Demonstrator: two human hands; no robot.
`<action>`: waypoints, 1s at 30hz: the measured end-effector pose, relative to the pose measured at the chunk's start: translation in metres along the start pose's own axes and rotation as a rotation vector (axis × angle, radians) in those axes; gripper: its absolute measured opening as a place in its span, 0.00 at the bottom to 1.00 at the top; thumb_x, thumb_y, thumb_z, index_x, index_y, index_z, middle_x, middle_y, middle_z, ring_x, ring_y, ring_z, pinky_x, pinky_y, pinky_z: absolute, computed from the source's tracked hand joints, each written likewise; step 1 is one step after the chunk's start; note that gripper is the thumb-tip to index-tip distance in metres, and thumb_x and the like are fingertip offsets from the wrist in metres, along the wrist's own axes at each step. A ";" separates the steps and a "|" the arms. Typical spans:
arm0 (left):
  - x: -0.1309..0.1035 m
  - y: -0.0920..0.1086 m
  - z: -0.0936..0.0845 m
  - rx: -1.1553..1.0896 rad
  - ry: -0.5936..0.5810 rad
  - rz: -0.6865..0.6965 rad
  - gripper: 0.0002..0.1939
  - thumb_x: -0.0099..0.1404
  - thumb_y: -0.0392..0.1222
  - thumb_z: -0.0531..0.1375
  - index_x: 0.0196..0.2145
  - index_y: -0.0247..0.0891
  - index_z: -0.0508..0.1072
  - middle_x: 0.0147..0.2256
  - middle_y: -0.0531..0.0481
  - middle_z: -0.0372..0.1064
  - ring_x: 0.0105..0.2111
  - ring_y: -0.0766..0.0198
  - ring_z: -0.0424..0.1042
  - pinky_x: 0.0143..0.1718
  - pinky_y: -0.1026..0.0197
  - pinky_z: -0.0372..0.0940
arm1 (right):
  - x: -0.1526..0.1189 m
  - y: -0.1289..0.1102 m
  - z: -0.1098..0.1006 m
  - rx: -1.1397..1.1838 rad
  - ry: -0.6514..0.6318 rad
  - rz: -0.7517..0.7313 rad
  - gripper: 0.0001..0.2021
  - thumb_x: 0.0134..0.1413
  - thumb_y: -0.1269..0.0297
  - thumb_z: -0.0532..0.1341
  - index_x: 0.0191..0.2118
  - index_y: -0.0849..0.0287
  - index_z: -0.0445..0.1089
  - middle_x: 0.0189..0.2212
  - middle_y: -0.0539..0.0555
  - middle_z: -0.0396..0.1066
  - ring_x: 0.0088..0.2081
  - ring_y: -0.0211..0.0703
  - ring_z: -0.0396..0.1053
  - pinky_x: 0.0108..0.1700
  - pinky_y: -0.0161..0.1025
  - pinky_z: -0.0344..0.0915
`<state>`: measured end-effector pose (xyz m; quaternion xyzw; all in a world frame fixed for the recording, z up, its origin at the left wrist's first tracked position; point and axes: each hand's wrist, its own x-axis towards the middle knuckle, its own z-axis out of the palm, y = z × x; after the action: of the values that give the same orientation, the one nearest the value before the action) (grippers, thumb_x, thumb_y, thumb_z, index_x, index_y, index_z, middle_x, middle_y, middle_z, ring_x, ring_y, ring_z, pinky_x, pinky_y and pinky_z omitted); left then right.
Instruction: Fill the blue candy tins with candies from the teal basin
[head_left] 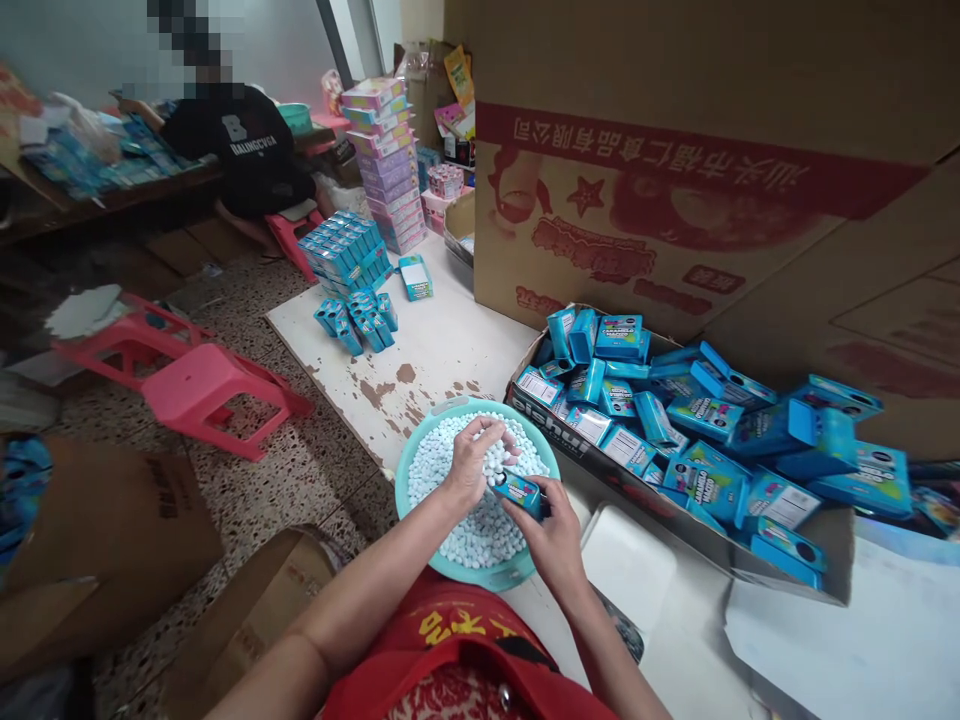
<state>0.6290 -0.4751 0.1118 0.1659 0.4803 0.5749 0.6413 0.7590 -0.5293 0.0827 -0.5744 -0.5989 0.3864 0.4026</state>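
Both hands were over the basin (pixel 491 577), a pale turquoise one filled with small whitish pellets (pixel 435 470). The left hand (pixel 474 460) was curled inward, its fingers gathered around a small heap of the pellets at the open end of a box. The right hand (pixel 555 530) gripped this small blue box (pixel 519 492) between thumb and fingers, low on its body; the box lay tilted, its open end toward the left hand. Whether pellets were passing into the opening could not be made out with certainty, as the fingers partly covered it.

The basin stood at the near edge of a white table (pixel 465 330) with worn brown patches, just in front of the wearer's red apron (pixel 465 640). To its right, a long open carton (pixel 570 440) held a loose heap of blue boxes (pixel 705 475), several showing round dark holes. A white tray (pixel 626 555) lay between this carton and the right forearm. A large cardboard box (pixel 600 60) with red print rose behind the heap. At the table's far end: a block of stacked blue packs (pixel 345 245), a cluster of small boxes (pixel 360 322) before it, and a tall pastel stack (pixel 386 165). Beyond, a person in a black shirt (pixel 255 150) sat at another table.
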 end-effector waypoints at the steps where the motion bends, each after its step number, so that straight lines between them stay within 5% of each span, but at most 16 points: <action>1: 0.000 0.001 0.000 -0.008 -0.006 0.023 0.18 0.48 0.49 0.66 0.28 0.36 0.65 0.23 0.54 0.67 0.22 0.67 0.69 0.24 0.65 0.64 | 0.000 -0.002 0.000 0.010 0.006 -0.007 0.16 0.46 0.53 0.65 0.38 0.56 0.69 0.35 0.53 0.70 0.37 0.48 0.67 0.40 0.42 0.63; 10: -0.002 0.006 0.002 0.093 -0.025 0.090 0.16 0.51 0.50 0.64 0.29 0.36 0.67 0.15 0.56 0.63 0.17 0.68 0.65 0.22 0.66 0.61 | 0.002 -0.002 0.006 0.016 0.002 -0.053 0.15 0.47 0.54 0.65 0.38 0.56 0.68 0.35 0.53 0.68 0.38 0.48 0.67 0.40 0.42 0.63; 15: -0.009 0.006 0.002 0.066 0.026 0.088 0.17 0.51 0.51 0.65 0.25 0.35 0.65 0.22 0.54 0.67 0.21 0.69 0.67 0.23 0.66 0.61 | -0.001 -0.004 0.006 0.020 -0.024 -0.060 0.14 0.47 0.56 0.65 0.38 0.56 0.67 0.35 0.53 0.68 0.39 0.48 0.66 0.40 0.42 0.62; 30: -0.011 0.009 0.003 0.140 -0.008 0.137 0.14 0.56 0.49 0.61 0.25 0.36 0.65 0.20 0.55 0.64 0.21 0.69 0.65 0.24 0.66 0.60 | -0.001 -0.008 0.003 0.040 -0.031 -0.078 0.12 0.48 0.60 0.65 0.38 0.56 0.67 0.35 0.52 0.68 0.38 0.47 0.66 0.40 0.41 0.62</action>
<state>0.6277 -0.4817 0.1253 0.2452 0.5042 0.5818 0.5893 0.7531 -0.5310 0.0883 -0.5363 -0.6191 0.3913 0.4196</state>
